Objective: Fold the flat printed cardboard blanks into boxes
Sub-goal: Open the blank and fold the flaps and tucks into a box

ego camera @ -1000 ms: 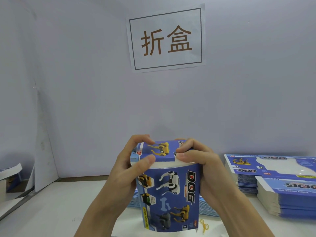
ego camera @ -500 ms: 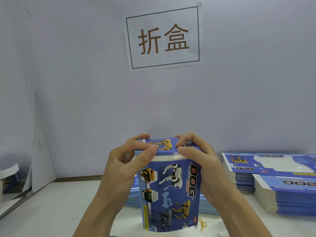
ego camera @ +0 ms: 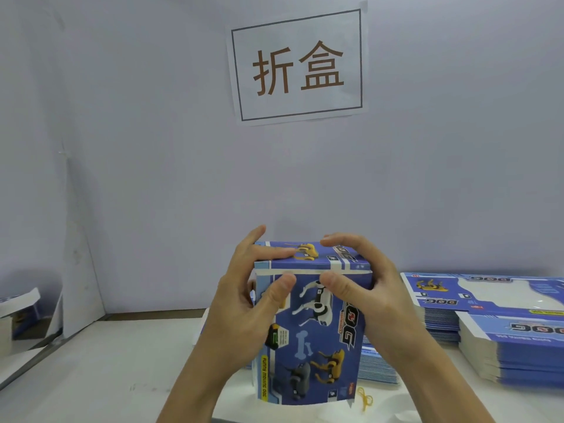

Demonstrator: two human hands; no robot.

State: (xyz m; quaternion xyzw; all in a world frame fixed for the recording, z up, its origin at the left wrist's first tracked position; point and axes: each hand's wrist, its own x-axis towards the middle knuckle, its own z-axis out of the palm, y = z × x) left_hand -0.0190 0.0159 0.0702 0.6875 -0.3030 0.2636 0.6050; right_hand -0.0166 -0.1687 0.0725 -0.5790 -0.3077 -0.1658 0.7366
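A blue printed box (ego camera: 311,340) with robot-dog pictures stands upright in front of me, held above the white table (ego camera: 91,377). Its top lid lies flat, with a thin white edge showing along the front seam. My left hand (ego camera: 244,303) grips the upper left corner, thumb on the front face and fingers over the lid. My right hand (ego camera: 360,285) grips the upper right corner, thumb on the front face and curled fingers on the lid. Stacks of flat blue blanks (ego camera: 494,319) lie to the right.
More flat blanks (ego camera: 378,367) lie behind the box. A yellow rubber band (ego camera: 364,398) sits on the table by the box's lower right corner. A paper sign (ego camera: 297,65) hangs on the grey wall. A box (ego camera: 18,303) sits at the far left edge.
The lid has gone down flat onto the box top. Both thumbs have slid from the lid's edge down onto the front face.
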